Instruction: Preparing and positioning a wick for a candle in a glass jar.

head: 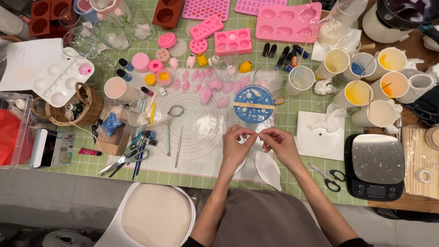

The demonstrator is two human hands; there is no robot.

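Two hands: you're bringing both together right over the front edge of the translucent work mat, fingertips nearly meeting.
Left hand: it's curling in, thumb and forefinger pinching toward the other hand.
Right hand: same deal, fingers pinching inward. Something thin and pale seems to be getting nipped between the two hands, but it's too small for me to tell what it is.
Just past your fingers: a round blue mould is sitting on the mat with a flat wooden stick lying across its top.
Under your right wrist: a white leaf-shaped piece is lying flat, its tip pointing at you.
Left of you: scissors with pale handles are lying at the mat's corner, and two thin metal picks are resting on the mat nearby.
Right of you: black-handled scissors are lying just beside a kitchen scale with a steel top.
Further back: pink petal-shaped castings are spreading across the far mat, pink silicone moulds are sitting behind them, and paper cups with yellow and orange stuff are clustering at the right.
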